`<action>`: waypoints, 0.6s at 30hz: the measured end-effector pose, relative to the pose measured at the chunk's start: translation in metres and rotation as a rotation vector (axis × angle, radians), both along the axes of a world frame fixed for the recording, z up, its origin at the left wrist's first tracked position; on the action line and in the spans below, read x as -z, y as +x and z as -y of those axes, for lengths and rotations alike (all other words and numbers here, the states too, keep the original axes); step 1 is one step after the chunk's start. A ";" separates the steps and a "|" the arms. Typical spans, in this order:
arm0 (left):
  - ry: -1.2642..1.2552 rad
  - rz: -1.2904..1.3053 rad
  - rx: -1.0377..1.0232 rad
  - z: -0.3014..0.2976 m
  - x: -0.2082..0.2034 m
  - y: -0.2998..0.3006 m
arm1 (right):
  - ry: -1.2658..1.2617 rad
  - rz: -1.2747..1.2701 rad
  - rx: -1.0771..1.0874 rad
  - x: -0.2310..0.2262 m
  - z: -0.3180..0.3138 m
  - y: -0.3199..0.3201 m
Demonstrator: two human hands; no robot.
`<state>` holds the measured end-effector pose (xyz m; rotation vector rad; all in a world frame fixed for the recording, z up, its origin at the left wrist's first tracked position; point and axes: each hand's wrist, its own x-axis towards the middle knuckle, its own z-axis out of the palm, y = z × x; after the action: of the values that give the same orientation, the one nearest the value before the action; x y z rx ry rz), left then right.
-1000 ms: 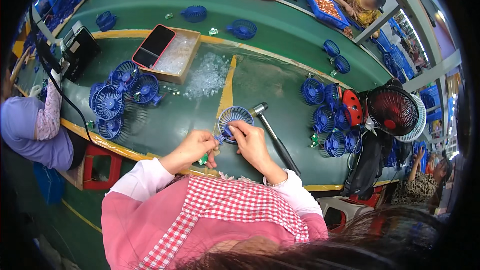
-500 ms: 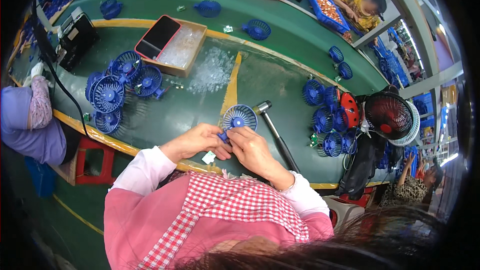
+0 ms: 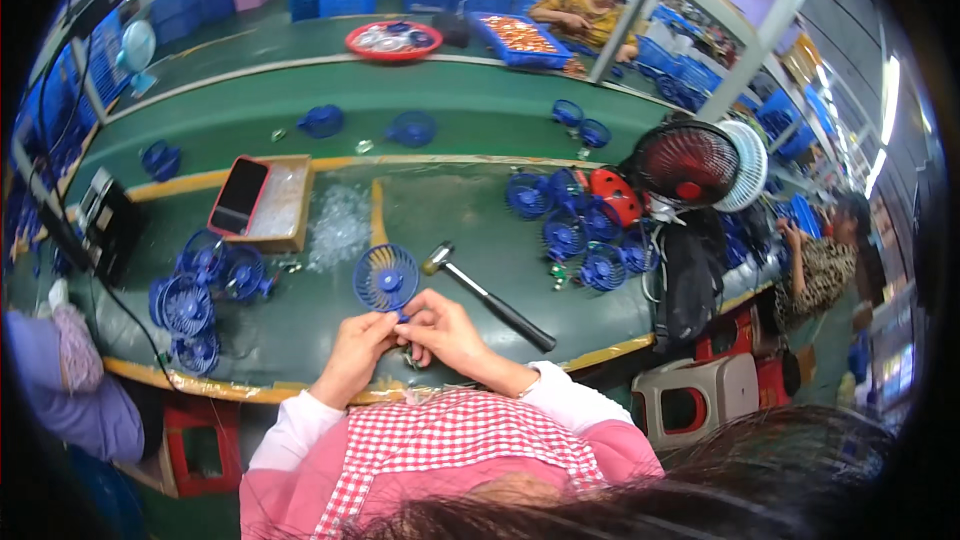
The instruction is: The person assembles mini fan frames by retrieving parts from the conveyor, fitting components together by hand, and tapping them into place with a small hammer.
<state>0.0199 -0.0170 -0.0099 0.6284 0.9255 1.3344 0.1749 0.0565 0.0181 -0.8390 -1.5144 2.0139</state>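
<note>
A round blue fan housing (image 3: 387,278) with a slatted cage stands away from me at the near side of the green table. Its short neck is pinched between my two hands. My left hand (image 3: 358,352) grips the neck from the left, fingertips closed. From the right, my right hand (image 3: 447,338) closes thumb and fingers on the same neck. A small circuit board (image 3: 412,360) shows partly beneath the fingers; its link to the fan is hidden. Right of the fan lies a hammer (image 3: 490,302) with a black handle, its head toward the far side.
Several blue fan housings (image 3: 188,305) cluster at left, others (image 3: 565,237) at right by a red-and-black ball-shaped thing (image 3: 613,196). A cardboard box (image 3: 299,225) carries a phone (image 3: 240,197); clear plastic pieces (image 3: 340,227) lie beside it. Beyond runs a green belt (image 3: 470,110). A co-worker (image 3: 75,380) sits left.
The view has tilted up toward the far side. In my hands the fan housing has turned, its neck now toward me. The circuit board, earlier plain below the left hand, is now mostly covered by fingers.
</note>
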 end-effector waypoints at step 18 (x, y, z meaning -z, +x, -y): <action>0.209 -1.018 0.029 0.001 -0.056 -0.032 | 0.815 0.129 0.002 -0.012 -0.021 -0.002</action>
<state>-0.0117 -0.0184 0.0459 1.5461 1.5693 1.0559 0.1728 0.0779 0.0298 -0.6138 -2.1506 1.1517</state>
